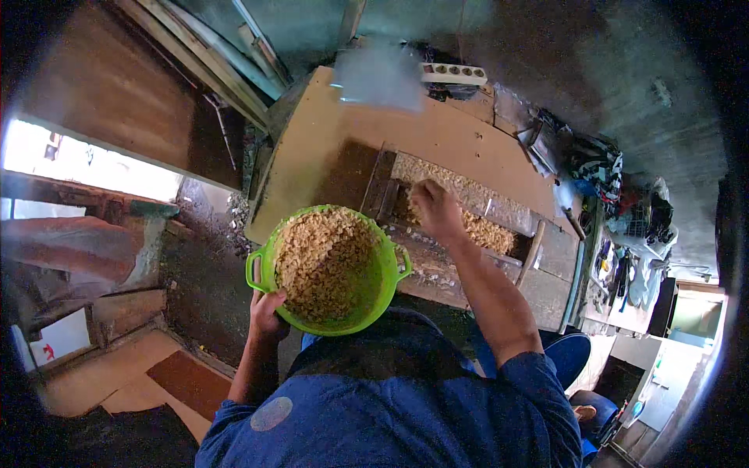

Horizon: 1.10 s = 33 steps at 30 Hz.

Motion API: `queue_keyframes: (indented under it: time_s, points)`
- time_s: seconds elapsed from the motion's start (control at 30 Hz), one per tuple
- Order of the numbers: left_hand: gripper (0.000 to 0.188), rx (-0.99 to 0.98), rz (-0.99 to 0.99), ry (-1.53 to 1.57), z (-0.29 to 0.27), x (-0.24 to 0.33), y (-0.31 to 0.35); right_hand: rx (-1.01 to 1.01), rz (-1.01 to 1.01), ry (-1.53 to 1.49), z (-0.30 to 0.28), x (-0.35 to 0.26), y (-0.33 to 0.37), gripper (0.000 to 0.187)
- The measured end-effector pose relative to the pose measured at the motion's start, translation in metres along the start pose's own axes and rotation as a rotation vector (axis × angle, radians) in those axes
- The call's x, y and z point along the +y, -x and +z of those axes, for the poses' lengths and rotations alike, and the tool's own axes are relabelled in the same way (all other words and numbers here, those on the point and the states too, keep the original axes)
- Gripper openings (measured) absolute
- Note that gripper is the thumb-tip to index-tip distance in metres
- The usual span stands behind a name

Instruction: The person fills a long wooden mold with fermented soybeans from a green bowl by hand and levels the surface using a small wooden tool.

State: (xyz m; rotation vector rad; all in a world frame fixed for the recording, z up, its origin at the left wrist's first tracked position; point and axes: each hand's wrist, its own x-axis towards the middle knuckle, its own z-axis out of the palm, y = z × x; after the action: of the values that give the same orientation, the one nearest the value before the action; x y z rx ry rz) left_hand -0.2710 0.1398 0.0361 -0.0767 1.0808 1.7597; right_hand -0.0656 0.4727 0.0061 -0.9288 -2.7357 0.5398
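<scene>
A bright green two-handled plastic basin (381,290) is tilted close to my body. Small pale-brown, flake-like pieces (316,249) fill much of it, heaped toward its far side. My left hand (268,313) grips the basin at its left side, thumb over the rim near the handle. Over a long wooden trough (380,183) on the table is my right hand (437,212), its fingers curled together and pointing down. Whatever they may hold is hidden. More of the same pieces (485,232) lie in the trough around and to the right of that hand.
The trough rests on a brown board-topped table (312,132). A white power strip (454,74) and a pale translucent object (378,76) are at the table's far side. Long planks (207,58) lean at the upper left. Clutter (640,218) stands along the right.
</scene>
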Motion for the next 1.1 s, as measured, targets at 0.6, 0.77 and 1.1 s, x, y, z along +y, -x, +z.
queue_keyframes:
  time_s: [0.6, 0.77, 1.1]
  points:
    - [0.086, 0.054, 0.002, -0.148, 0.023, 0.008, 0.002, 0.23, 0.176, -0.195, -0.01, -0.013, 0.019, 0.025]
    - [0.087, 0.126, 0.128, -0.653, -0.067, -0.026, -0.008, 0.241, 0.161, -0.37, -0.054, -0.075, 0.011, 0.026]
    - [0.092, -0.003, 0.003, -0.372, 0.062, 0.011, 0.009, -0.281, 0.043, -0.728, 0.03, -0.177, 0.045, 0.046]
